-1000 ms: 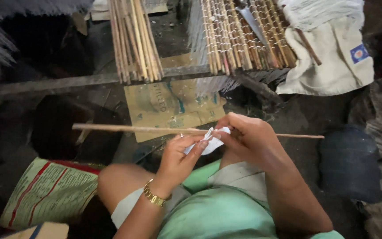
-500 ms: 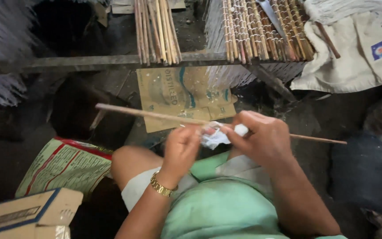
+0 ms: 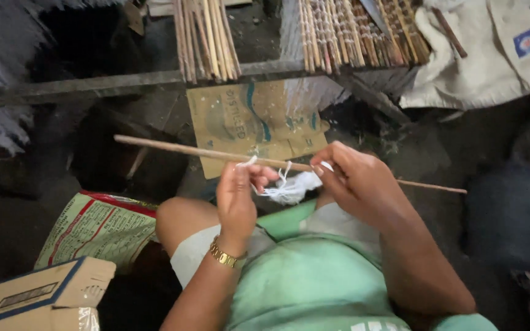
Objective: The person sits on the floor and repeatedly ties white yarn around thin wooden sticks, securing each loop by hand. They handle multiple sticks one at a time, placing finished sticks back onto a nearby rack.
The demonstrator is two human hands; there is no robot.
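My right hand grips the long thin stick, held crosswise above my lap. My left hand pinches white thread bunched under the stick between both hands. Flattened cardboard lies on the ground beyond.

stick: middle hidden behind right hand | white thread: knot too small to tell | cardboard box: cut off at near-left edge | far bamboo sticks: tops cut off
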